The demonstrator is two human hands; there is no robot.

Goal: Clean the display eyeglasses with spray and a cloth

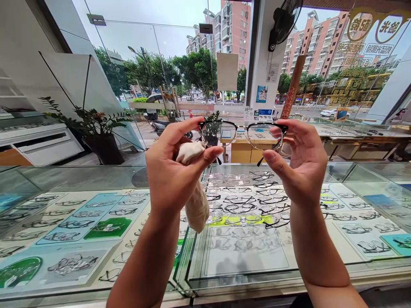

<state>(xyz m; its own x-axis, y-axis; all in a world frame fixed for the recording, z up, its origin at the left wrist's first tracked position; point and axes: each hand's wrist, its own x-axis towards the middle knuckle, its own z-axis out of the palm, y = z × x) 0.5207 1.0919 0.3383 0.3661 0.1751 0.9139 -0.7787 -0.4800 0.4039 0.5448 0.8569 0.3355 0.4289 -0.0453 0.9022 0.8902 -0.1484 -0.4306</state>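
Note:
A pair of eyeglasses (pixel 241 128) with a dark upper rim and clear lenses is held up at eye level between my two hands. My left hand (pixel 175 171) grips the left end of the frame between fingers and thumb. A cream-coloured cloth (pixel 196 207) is also tucked in that hand and hangs down below the palm. My right hand (pixel 303 164) pinches the other end, with its thumb beneath the right lens. The dark temple tips point down below the lenses. Both hands are raised above the glass display counter.
A glass display case (pixel 245 278) full of eyeglasses in rows spans the front, and another case (pixel 72 244) adjoins it on the left. Beyond stand a potted plant (pixel 104 145), a wooden-fronted counter (pixel 245 152) and large windows. A black fan (pixel 284 23) hangs on the pillar.

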